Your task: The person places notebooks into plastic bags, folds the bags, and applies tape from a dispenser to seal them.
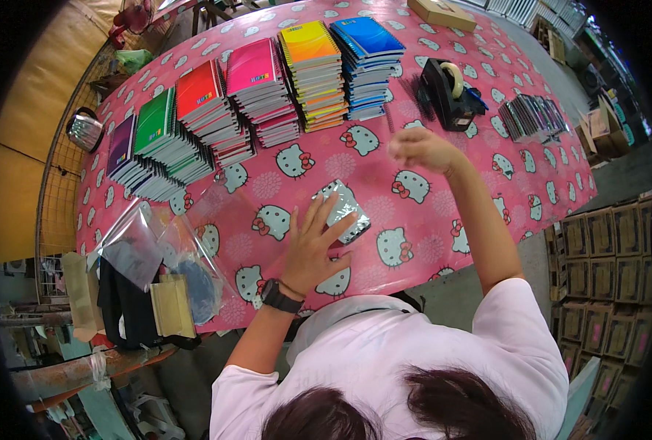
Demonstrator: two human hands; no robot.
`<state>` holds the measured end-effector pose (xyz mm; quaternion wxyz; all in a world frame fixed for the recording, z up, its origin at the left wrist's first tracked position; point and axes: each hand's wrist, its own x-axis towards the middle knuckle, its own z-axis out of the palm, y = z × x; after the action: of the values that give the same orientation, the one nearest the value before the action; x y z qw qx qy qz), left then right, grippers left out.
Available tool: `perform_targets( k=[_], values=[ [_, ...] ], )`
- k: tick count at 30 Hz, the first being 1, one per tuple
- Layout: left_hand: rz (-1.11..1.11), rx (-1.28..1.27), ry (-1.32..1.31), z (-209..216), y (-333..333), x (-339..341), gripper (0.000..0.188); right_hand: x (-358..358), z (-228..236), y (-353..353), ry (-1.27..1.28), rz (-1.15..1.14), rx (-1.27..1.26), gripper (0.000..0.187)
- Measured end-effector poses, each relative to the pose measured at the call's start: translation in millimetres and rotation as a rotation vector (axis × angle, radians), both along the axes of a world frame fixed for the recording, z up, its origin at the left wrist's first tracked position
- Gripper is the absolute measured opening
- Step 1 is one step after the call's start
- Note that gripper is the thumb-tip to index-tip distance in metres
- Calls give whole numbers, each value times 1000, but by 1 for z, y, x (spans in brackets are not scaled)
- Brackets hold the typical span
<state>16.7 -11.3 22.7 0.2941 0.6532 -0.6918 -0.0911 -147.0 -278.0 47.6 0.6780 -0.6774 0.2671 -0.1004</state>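
Observation:
On the pink table, a small spiral-bound notebook pack (pixel 352 220) in shiny clear plastic lies under the fingers of my left hand (pixel 313 246). That hand is open, its fingers spread flat across the pack's near-left side. My right hand (pixel 423 151) is raised over the table, to the right of and beyond the pack. Its fingers are curled into a pinch and slightly blurred; whatever is between them cannot be made out. Close beyond it stands a black tape dispenser (pixel 443 103) with a roll of tape (pixel 453 79).
Stacked spiral notebooks stand in a row: purple (pixel 121 149), green (pixel 155 123), red (pixel 199 86), pink (pixel 252 67), yellow (pixel 310 44) and blue (pixel 368 38). Small notebooks (pixel 535 117) sit far right. Clear plastic sleeves (pixel 131 246) lie at the left edge. Cartons (pixel 601 246) are stacked at right.

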Motion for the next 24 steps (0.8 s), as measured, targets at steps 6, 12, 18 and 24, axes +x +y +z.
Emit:
perform_targets(
  k=[6,12,18,24],
  values=[
    [-23,3,-28,5,1,6,73,62,35,80,402,471,-751,43],
    [-69,8,-37,9,4,11,78,55,-6,63,488,423,-228,50],
    [-74,-113,672,-32,-13,42,101,5,-119,67,287,126,0,31],
    [-340,597,1204,-52,-76,61,109,-38,-83,101,28,-57,191,28]
  ],
)
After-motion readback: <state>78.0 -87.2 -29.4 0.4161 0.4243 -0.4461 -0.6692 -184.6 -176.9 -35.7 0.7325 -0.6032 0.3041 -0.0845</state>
